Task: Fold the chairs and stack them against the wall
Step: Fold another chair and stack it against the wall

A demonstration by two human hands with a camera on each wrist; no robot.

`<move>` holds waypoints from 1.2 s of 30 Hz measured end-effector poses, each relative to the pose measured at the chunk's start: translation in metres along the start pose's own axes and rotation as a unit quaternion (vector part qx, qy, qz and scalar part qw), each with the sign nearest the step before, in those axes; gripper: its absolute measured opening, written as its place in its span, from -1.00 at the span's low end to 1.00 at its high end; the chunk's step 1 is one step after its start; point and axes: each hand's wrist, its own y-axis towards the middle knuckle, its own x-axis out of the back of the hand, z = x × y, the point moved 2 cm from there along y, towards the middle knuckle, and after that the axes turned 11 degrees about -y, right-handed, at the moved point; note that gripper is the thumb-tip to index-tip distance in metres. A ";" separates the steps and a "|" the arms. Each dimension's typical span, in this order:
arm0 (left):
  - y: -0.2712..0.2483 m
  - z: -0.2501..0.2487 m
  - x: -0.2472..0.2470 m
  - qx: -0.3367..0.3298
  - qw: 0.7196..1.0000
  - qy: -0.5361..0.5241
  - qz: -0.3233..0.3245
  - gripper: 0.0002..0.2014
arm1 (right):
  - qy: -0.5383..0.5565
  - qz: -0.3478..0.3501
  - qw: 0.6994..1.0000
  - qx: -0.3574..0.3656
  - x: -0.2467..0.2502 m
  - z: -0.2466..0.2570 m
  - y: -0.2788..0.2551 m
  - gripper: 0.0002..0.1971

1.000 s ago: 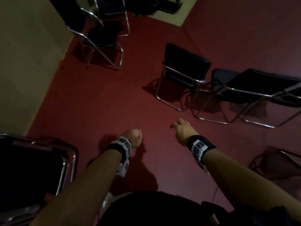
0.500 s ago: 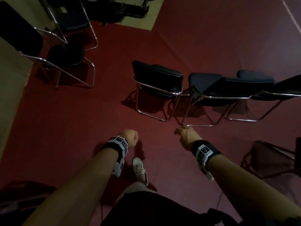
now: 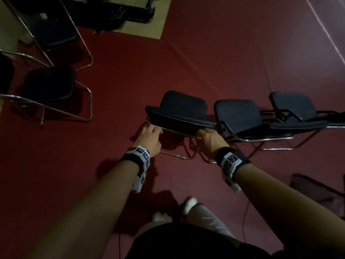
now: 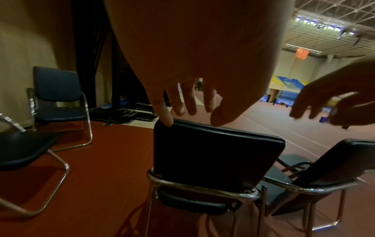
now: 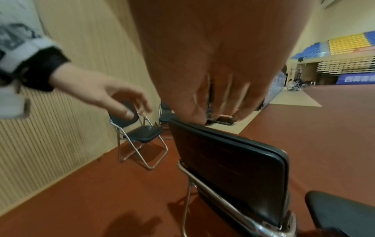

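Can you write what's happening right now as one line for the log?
step: reach chair | left hand: open, fingertips on backrest top | right hand: open, at other top corner | chair: unfolded | stacked: not yet

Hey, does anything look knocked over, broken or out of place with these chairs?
Nothing stands out. The chair under both hands stands upright and unfolded, like its neighbours on the red floor.
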 end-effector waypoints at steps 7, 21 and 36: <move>0.118 -0.008 -0.001 -0.037 0.995 0.085 0.037 -0.09 | -0.100 0.110 0.985 -0.083 -0.044 -0.043 0.102 -0.16; 0.296 0.004 -0.014 -0.049 0.953 0.175 0.241 -0.47 | -0.040 0.225 0.974 -0.008 -0.052 -0.090 0.248 -0.53; 0.460 -0.019 0.002 -0.184 0.898 0.125 0.380 -0.43 | -0.072 0.211 0.958 -0.181 -0.013 -0.146 0.355 -0.47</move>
